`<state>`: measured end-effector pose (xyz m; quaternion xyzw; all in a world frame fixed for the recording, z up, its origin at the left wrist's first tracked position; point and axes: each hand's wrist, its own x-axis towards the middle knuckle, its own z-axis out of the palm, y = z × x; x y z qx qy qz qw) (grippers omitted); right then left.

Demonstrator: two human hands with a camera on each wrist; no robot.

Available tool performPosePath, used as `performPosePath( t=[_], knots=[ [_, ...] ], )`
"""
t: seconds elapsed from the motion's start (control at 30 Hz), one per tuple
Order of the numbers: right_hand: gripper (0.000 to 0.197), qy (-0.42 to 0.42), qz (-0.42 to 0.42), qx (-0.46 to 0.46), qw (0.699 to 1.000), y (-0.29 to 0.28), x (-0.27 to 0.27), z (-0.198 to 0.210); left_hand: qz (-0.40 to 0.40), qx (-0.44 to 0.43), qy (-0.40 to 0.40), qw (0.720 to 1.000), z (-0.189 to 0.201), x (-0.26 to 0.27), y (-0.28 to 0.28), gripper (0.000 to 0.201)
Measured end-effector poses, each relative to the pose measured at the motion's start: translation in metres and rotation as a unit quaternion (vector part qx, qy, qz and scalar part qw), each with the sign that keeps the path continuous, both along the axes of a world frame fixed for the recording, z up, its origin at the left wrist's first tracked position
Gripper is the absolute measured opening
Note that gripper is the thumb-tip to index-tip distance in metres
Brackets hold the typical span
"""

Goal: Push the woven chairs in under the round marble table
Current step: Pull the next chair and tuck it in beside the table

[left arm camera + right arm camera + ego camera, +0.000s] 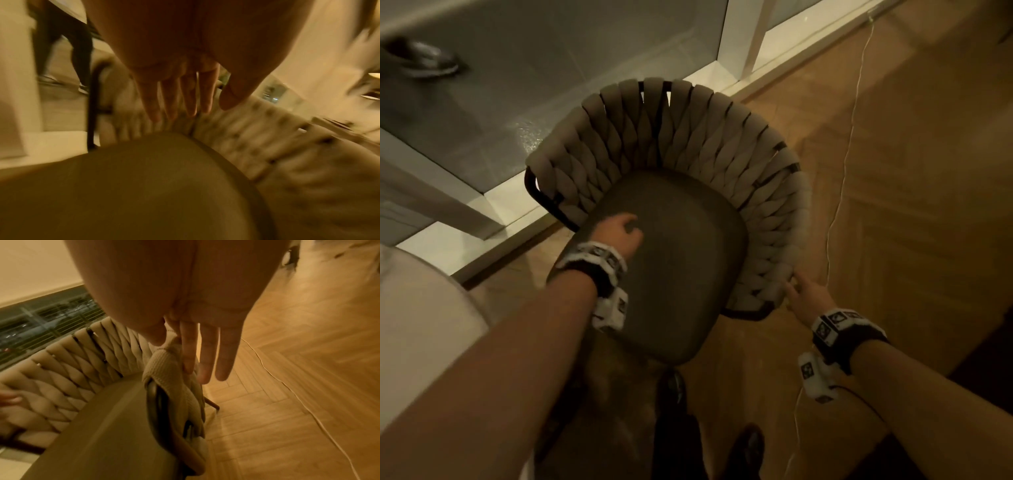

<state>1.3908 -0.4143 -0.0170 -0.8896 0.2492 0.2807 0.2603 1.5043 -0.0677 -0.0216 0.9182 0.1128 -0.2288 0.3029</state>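
Note:
A woven chair (688, 137) with a curved beige braided back and a dark seat cushion (678, 267) stands on the floor below me, its back toward the window. My left hand (625, 229) hovers over the seat; in the left wrist view, which is blurred, its fingers (174, 100) are straight and point at the braided back (246, 138). My right hand (803, 294) touches the end of the chair's right arm. There its fingers (207, 356) are straight, with thumb and index either side of the woven arm (166, 369). The pale round table edge (417, 325) shows at lower left.
A glass window with a white frame (739, 51) runs behind the chair. A thin white cable (839, 205) lies across the herringbone wood floor (911, 171) to the right of the chair. My feet (671, 387) stand just in front of the seat.

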Motion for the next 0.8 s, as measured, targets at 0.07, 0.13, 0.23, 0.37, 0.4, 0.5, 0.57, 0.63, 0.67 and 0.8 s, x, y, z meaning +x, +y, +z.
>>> performPosePath(
  t=[0.07, 0.13, 0.23, 0.37, 0.4, 0.5, 0.57, 0.63, 0.67, 0.8],
  knots=[
    [0.042, 0.016, 0.045, -0.018, 0.999, -0.014, -0.005, 0.012, -0.054, -0.044, 0.034, 0.997, -0.003, -0.03, -0.063, 0.045],
    [0.039, 0.027, 0.084, -0.031, 0.996, -0.028, -0.007, 0.024, -0.101, -0.082, 0.056, 0.99, -0.004, -0.055, -0.129, 0.05],
    [0.033, -0.002, 0.115, -0.049, 0.992, -0.049, -0.003, 0.038, -0.15, -0.107, 0.088, 0.979, -0.003, -0.073, -0.21, 0.065],
    [0.029, -0.064, 0.144, -0.044, 0.987, -0.075, 0.009, 0.046, -0.152, -0.07, 0.109, 0.98, -0.018, -0.082, -0.267, 0.074],
    [0.029, -0.073, 0.148, -0.038, 0.986, -0.079, 0.01, 0.047, -0.139, -0.058, 0.109, 0.983, -0.022, -0.086, -0.273, 0.067],
    [0.03, -0.089, 0.177, -0.036, 0.979, -0.086, 0.01, 0.051, -0.108, -0.041, 0.09, 0.989, -0.026, -0.097, -0.279, 0.05],
    [0.033, -0.098, 0.227, -0.05, 0.968, -0.086, 0.009, 0.048, -0.106, -0.036, 0.082, 0.99, -0.025, -0.106, -0.275, 0.048],
    [0.037, -0.108, 0.274, -0.06, 0.954, -0.084, 0.007, 0.041, -0.114, -0.034, 0.089, 0.989, -0.023, -0.121, -0.264, 0.05],
    [0.042, -0.115, 0.286, -0.064, 0.949, -0.081, 0.007, 0.036, -0.118, -0.031, 0.095, 0.988, -0.021, -0.131, -0.256, 0.052],
    [0.071, -0.064, 0.185, -0.054, 0.979, -0.055, 0.009, 0.022, -0.126, -0.028, 0.122, 0.984, -0.011, -0.182, -0.211, 0.063]
  ],
)
